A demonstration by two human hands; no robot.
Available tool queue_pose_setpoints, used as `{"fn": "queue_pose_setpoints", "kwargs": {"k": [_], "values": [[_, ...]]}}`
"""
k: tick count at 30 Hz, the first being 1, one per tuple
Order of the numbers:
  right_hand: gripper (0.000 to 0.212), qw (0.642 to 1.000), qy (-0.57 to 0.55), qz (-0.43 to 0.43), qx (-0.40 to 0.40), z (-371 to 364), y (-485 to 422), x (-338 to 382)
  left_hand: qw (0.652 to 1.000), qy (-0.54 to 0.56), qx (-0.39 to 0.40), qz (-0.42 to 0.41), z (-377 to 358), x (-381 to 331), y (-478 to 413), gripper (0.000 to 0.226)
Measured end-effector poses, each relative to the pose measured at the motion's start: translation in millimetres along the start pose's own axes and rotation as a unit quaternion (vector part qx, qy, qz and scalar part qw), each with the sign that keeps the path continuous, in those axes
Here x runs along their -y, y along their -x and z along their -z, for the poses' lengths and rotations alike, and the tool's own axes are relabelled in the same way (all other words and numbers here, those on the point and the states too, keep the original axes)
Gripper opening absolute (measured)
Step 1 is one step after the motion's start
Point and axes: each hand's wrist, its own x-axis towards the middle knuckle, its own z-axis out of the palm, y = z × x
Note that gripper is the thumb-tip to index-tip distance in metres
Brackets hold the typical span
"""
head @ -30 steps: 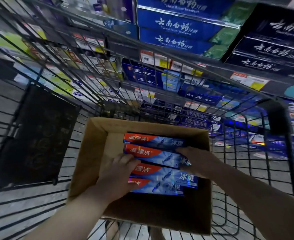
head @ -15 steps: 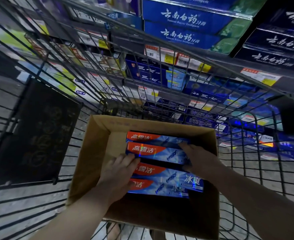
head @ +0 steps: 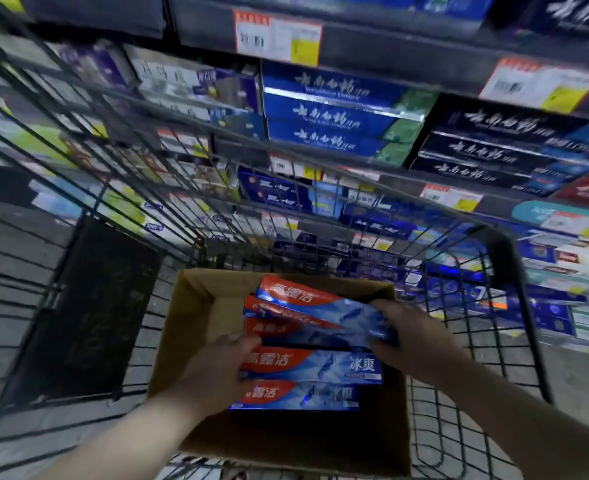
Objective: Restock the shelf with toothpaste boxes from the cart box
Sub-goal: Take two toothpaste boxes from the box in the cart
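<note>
An open cardboard box [head: 189, 327] sits in the wire cart and holds several red-and-blue toothpaste boxes. My right hand [head: 414, 337] grips the right end of the top toothpaste box [head: 306, 303], which is tilted up above the others. My left hand [head: 216, 372] is inside the carton, with its fingers on the left end of a lower toothpaste box [head: 320, 363]. Whether it grips that box is unclear. Another box [head: 303, 396] lies flat nearest to me.
The wire cart [head: 383, 209] surrounds the carton, and a dark flat panel [head: 88, 313] leans in its left part. Beyond the cart stand shelves [head: 390, 53] stacked with blue toothpaste boxes [head: 331, 116], dark boxes [head: 500, 150] and price tags [head: 279, 38].
My right hand has closed on the top toothpaste box and lifted its right end up out of the stack. My view has tipped upward toward the shelves.
</note>
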Motion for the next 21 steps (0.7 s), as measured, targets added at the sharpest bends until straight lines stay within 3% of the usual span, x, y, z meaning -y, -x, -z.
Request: {"fn": "queue_pose_setpoints", "kwargs": {"k": [6, 11, 16, 18, 21], "values": [[0.057, 0.997, -0.036, -0.041, -0.054, 72.3, 65.3, 31.7, 0.999, 0.010, -0.030, -0.009, 65.2, -19.4, 61.5, 0.070], [0.066, 0.984, -0.120, -0.066, -0.112, 134.3, 133.2, 59.2, 0.991, 0.005, -0.081, -0.105, 116.8, -45.0, 112.4, 0.056], [0.065, 0.964, -0.129, -0.081, -0.217, 180.5, 214.1, 80.3, 0.976, 0.000, -0.075, -0.203, 163.7, -95.0, 150.8, 0.036], [0.071, 0.949, -0.147, -0.083, -0.268, 192.4, 248.7, 81.7, 0.969, 0.023, -0.071, -0.234, 174.4, -117.7, 160.2, 0.037], [0.061, 0.927, -0.145, -0.114, -0.327, 203.3, 303.1, 75.7, 0.958, 0.024, -0.058, -0.279, 182.0, -157.7, 167.9, 0.043]]}}
